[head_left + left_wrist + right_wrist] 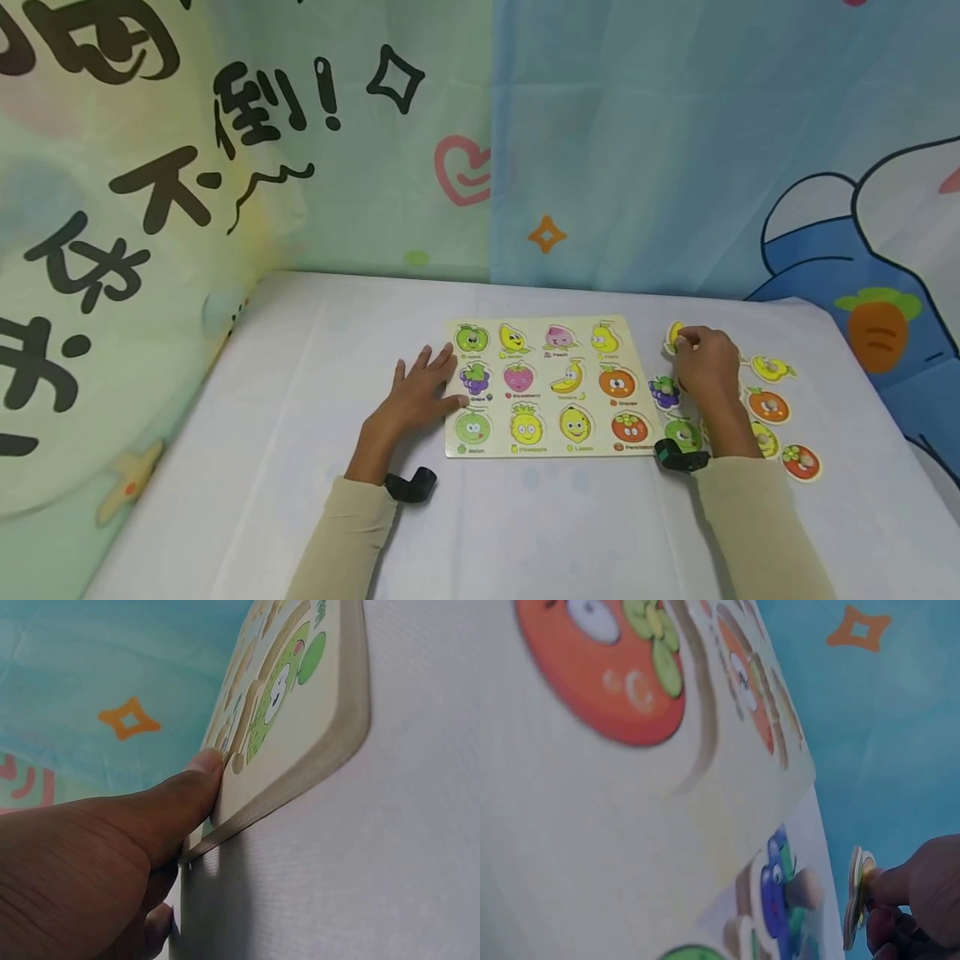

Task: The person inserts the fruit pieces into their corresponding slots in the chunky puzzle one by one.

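A pale wooden fruit puzzle board [540,329] lies on the white table, its recesses printed with fruit faces. My left hand [415,395] rests at the board's left edge with fingers spread; in the left wrist view its thumb [196,776] touches that edge. To the right of the board, my right hand [707,367] pinches a yellow fruit puzzle piece [672,335], partly hidden by the fingers. From the right wrist view this piece [853,900] stands tilted on edge. Just nearer lie a grape piece [664,392] with a knob and a green melon piece [682,434].
Right of my right forearm lie more loose pieces: a yellow pear-like one [771,368], an orange [768,406], a yellow one [765,439] partly covered by the arm, and a persimmon [801,462]. Printed cloth [637,167] hangs behind the table.
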The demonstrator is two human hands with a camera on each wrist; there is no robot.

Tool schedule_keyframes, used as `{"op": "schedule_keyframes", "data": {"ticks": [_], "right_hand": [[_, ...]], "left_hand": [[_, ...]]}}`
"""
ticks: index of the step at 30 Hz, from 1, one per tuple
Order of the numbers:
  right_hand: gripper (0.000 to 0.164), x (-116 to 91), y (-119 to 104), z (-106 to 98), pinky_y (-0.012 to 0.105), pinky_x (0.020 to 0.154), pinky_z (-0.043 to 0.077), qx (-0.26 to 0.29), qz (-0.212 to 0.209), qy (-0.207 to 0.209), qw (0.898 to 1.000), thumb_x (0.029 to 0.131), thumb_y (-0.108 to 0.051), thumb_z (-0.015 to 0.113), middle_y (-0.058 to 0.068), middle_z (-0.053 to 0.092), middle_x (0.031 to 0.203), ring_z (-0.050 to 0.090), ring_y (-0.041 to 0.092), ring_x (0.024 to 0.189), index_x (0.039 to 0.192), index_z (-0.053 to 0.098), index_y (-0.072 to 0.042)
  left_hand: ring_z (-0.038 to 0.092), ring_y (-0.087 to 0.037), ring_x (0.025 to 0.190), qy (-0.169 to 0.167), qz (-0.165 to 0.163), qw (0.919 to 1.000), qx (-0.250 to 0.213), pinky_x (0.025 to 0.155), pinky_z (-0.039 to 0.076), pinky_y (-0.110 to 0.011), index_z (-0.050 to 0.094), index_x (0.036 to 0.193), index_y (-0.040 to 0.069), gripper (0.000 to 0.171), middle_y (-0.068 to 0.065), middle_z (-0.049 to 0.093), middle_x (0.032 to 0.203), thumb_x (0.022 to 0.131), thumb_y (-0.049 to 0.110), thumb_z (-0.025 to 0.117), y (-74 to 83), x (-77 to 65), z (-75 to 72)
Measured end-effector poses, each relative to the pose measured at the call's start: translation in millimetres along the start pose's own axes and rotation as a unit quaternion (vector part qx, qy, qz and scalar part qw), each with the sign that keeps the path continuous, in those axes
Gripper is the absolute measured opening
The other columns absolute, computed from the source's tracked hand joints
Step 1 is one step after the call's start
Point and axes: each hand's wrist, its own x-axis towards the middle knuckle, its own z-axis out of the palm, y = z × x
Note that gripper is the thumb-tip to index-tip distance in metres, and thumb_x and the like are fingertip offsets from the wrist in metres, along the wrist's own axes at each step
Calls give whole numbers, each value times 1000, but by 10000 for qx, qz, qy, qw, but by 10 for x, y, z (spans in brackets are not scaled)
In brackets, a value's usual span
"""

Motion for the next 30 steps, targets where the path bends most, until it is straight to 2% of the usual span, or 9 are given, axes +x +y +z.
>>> {"op": "schedule_keyframes", "data": {"ticks": [4, 13, 17, 19, 21, 23, 26, 30], "right_hand": [[38, -9, -17, 0, 46, 81, 43, 147, -265, 128, 9995, 103, -19, 45, 23, 56, 117, 50, 35, 103, 130, 57, 4], [43, 40, -41, 77, 32, 65, 45, 671, -130, -172, 9975, 100, -35, 52, 16, 61, 114, 53, 27, 95, 128, 61, -3], [51, 198, 135, 265, 30, 64, 47, 685, -314, -133, 9971, 97, -49, 53, 9, 63, 109, 54, 23, 92, 124, 64, -8], [55, 284, 233, 372, 30, 69, 46, 732, -487, -81, 9961, 95, -55, 52, 8, 63, 107, 55, 22, 91, 123, 65, -9], [56, 340, 288, 463, 28, 68, 46, 728, -626, -4, 9954, 93, -58, 52, 5, 63, 105, 55, 19, 88, 120, 66, -11], [52, 299, 204, 469, 25, 64, 46, 936, -685, -83, 9932, 92, -54, 56, 7, 63, 105, 55, 21, 88, 118, 67, -10], [46, 129, -85, 380, 24, 61, 44, 1184, -760, -324, 9895, 93, -43, 61, 12, 63, 105, 54, 23, 88, 117, 67, -4], [38, -59, -416, 325, 27, 70, 45, 1310, -854, -605, 9858, 95, -32, 63, 15, 64, 105, 54, 24, 89, 116, 67, -1]], "left_hand": [[1, -25, 148, -23, -18, 10000, 15, 114, -7, -53, 29, 154, 16, 78, 5, 14, 160, 91, 46, 65, 9, -1, -7], [1, -25, 148, -32, -44, 10000, 71, 114, -6, -54, 28, 154, 16, 79, 5, 13, 160, 90, 47, 65, 18, 0, 2], [1, -25, 148, -26, -50, 10000, 59, 114, -6, -54, 28, 154, 16, 79, 6, 13, 160, 90, 46, 65, 20, -3, 3], [2, -26, 148, -8, -16, 10000, 52, 114, -6, -54, 29, 154, 15, 79, 5, 13, 160, 91, 46, 65, 20, -4, 1], [2, -26, 148, 10, 29, 10000, 36, 114, -6, -55, 29, 154, 15, 79, 5, 14, 160, 91, 45, 65, 19, -4, -3], [3, -27, 148, 28, 61, 10000, 31, 114, -5, -55, 29, 154, 14, 78, 4, 15, 160, 91, 45, 65, 17, -5, -5], [3, -27, 148, 24, 59, 10000, 16, 114, -5, -55, 29, 153, 14, 78, 4, 14, 160, 91, 44, 65, 16, -6, -10], [2, -27, 148, 11, 53, 10000, 17, 114, -5, -55, 29, 154, 14, 78, 4, 14, 160, 91, 45, 65, 10, -5, -8]]}}
